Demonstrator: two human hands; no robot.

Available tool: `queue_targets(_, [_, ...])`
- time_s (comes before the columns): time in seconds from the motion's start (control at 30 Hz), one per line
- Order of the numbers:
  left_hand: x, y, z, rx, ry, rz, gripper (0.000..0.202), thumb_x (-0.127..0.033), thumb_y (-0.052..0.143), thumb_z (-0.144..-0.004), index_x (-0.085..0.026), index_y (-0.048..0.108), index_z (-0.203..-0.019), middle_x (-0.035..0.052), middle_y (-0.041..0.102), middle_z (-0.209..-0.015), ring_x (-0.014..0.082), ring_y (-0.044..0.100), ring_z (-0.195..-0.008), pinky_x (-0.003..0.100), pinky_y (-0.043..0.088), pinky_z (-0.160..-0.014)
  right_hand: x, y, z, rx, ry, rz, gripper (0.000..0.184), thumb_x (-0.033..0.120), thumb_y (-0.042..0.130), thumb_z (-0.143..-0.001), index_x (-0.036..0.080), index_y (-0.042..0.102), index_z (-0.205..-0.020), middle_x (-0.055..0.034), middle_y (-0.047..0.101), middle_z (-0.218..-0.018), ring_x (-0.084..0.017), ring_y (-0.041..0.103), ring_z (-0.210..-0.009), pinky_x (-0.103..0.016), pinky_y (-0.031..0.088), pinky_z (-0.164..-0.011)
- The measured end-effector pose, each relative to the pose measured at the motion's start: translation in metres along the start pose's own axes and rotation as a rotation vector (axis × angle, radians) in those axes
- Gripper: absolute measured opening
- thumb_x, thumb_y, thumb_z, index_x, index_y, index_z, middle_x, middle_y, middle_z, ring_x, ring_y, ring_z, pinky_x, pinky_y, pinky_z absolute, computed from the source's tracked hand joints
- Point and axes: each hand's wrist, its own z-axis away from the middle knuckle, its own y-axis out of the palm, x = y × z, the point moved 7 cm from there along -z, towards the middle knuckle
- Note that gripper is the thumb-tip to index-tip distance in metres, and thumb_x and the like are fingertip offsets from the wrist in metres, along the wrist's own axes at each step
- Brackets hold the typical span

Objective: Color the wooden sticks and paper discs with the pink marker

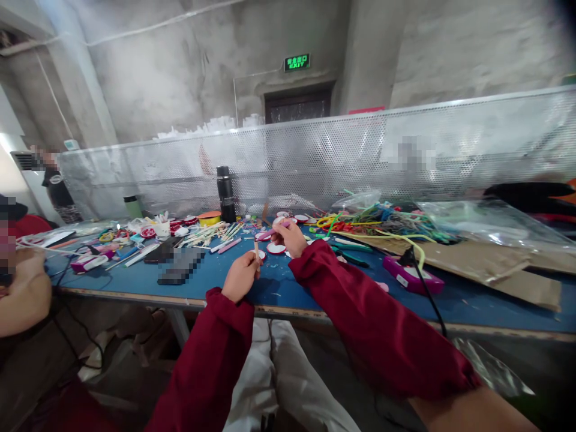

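My left hand (pixel 242 277) is closed over the front part of the blue table, its thumb and fingers around a thin pale stick (pixel 256 247) that points up. Slightly higher and to the right, my right hand (pixel 292 238) pinches a pink pen-like tool (pixel 270 234), whose tip points left above the stick. Both wrists are in dark red sleeves. Below the right hand lies a round white lid-like piece with a red rim (pixel 275 248). What the stick's top carries is too small to tell.
Left of my hands lie a phone (pixel 180 266), pale sticks (pixel 211 233) and a black bottle (pixel 225 195). To the right are pliers (pixel 353 258), a purple box (pixel 411 276) with a black cable, coloured strands (pixel 391 222) and cardboard (pixel 477 261). Another person's arm (pixel 24 294) rests far left.
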Motion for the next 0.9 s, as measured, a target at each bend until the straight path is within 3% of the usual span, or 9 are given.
queue_targets(0.67, [-0.001, -0.002, 0.0, 0.007, 0.011, -0.013, 0.018, -0.033, 0.048, -0.088, -0.02, 0.057, -0.079, -0.0026, 0.055, -0.057, 0.0129, 0.047, -0.055, 0.024, 0.033, -0.056, 0.009, -0.003, -0.003, -0.011, -0.06, 0.091, 0.021, 0.037, 0.066, -0.07, 0.024, 0.05, -0.067, 0.0038, 0.058, -0.047, -0.011, 0.049, -0.043, -0.024, 0.037, -0.043])
queue_targets(0.9, [0.0, -0.002, -0.001, -0.008, 0.028, 0.005, 0.021, -0.035, 0.048, -0.09, -0.02, 0.057, -0.08, -0.0029, 0.055, -0.057, 0.0124, 0.046, -0.054, 0.024, 0.033, -0.055, 0.015, -0.012, -0.001, -0.113, -0.115, 0.056, 0.022, 0.037, 0.069, -0.069, 0.025, 0.051, -0.069, 0.0043, 0.056, -0.048, -0.012, 0.048, -0.044, -0.027, 0.039, -0.045])
